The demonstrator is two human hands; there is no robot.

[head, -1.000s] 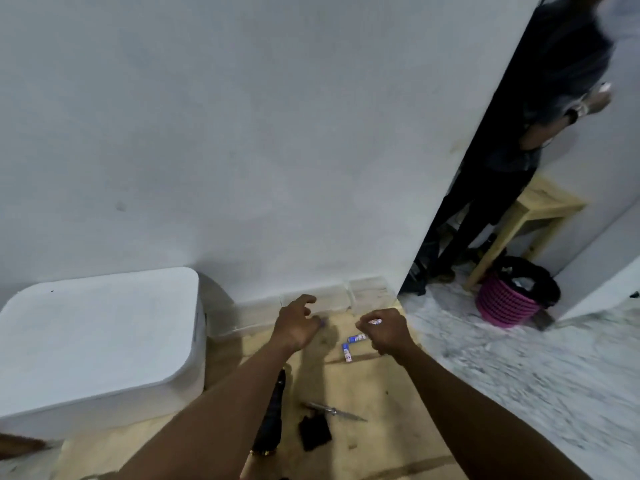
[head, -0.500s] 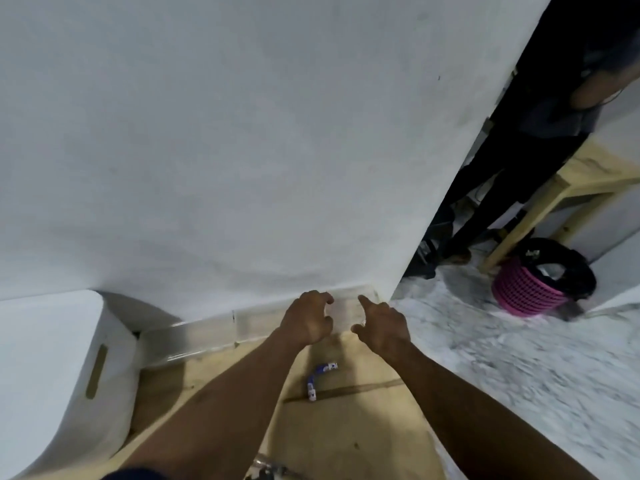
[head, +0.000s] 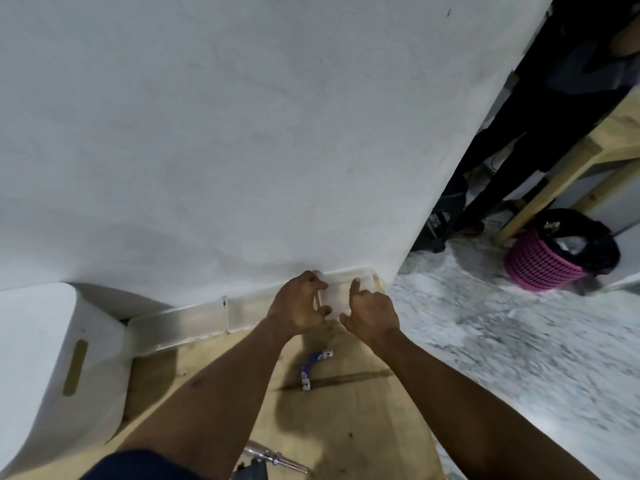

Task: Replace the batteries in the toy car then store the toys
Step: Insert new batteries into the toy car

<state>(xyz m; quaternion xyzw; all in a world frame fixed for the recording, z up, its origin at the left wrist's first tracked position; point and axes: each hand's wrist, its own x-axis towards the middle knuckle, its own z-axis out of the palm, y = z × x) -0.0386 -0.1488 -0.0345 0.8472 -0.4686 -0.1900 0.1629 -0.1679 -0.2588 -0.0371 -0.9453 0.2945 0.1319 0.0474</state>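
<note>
A small clear plastic box (head: 341, 294) stands against the white wall at the far right end of the wooden tabletop (head: 363, 420). My left hand (head: 299, 308) curls over its left rim, and my right hand (head: 372, 311) grips its right side. Two blue-and-white batteries (head: 320, 356) (head: 305, 375) lie loose on the wood just behind my wrists. A metal screwdriver (head: 273, 457) lies at the bottom edge, beside a dark object that is mostly cut off. No toy car is visible.
A large white storage bin (head: 52, 358) with a slot handle stands at the left. Two more clear containers (head: 180, 323) (head: 242, 311) line the wall. Off the table's right edge, a pink basket (head: 543, 261) sits on the marble floor, near a standing person (head: 554, 98) and a wooden bench (head: 571, 161).
My view has moved forward and right. Both hands have reached past the batteries to the wall and closed on the clear box.
</note>
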